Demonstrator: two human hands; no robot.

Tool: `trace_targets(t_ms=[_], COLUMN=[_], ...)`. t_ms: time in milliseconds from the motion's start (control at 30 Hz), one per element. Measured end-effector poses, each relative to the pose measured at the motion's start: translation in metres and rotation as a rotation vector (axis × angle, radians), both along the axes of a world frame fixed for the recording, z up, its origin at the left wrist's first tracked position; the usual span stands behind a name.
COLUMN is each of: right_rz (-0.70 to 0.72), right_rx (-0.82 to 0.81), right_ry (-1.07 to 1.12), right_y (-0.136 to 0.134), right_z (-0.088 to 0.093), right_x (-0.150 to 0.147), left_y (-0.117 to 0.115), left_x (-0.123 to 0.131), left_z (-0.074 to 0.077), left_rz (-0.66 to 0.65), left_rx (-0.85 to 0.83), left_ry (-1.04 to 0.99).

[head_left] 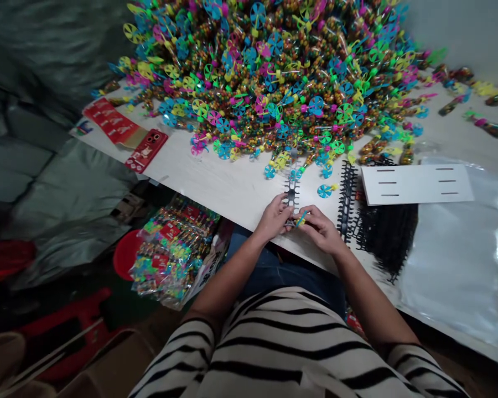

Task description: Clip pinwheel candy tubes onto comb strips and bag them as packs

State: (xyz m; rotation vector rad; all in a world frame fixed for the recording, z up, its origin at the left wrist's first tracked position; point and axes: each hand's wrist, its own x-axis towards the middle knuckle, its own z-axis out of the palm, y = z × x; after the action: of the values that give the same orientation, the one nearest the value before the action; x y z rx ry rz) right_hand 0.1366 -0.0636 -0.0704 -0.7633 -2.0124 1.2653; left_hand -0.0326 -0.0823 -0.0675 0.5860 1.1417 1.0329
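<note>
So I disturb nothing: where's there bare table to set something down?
Bare table lies between the phone, toy pile and left hand. Crowded: right of the right hand, with black strips, white card and clear plastic.

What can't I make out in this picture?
All in the head view:
Blue-and-yellow plastic piece: the right hand hides part, so its full shape is unclear.
Black toothed plastic strip: the left hand covers part of its near end.
Heaped clear plastic toys with coloured beads and fans: cut off by the top edge; many are buried under others.
Red printed paper: lettering too small and blurred to read.
</note>
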Motion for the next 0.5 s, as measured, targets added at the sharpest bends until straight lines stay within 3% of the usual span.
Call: trace_targets(t_ms=[200,367,433,500], right_rz=[-0.045,-0.169,-0.190,-0.198], right_rx=[0.116,0.159,0.194,0.234], right_ry=[-0.014,-0.075,-0.037,0.002], right_y=[-0.012,-0.022,-0.026,-0.028], right_z=[-0.006,-0.008,-0.002,0.007], right_x=[-0.005,-0.004,-0.002,0.001], left_y=[-0.002,-0.003,0.004,0.022], left_x=[0.003,0.004,-0.005,-0.023], left_z=[0.000,-0.004,-0.006,-0.008], left_rz=[-0.010,-0.156,-0.259,-0.276], left_rx=[0.004,0.034,0.059,0.144], left_ry=[-0.034,-0.037,0.070,0.339])
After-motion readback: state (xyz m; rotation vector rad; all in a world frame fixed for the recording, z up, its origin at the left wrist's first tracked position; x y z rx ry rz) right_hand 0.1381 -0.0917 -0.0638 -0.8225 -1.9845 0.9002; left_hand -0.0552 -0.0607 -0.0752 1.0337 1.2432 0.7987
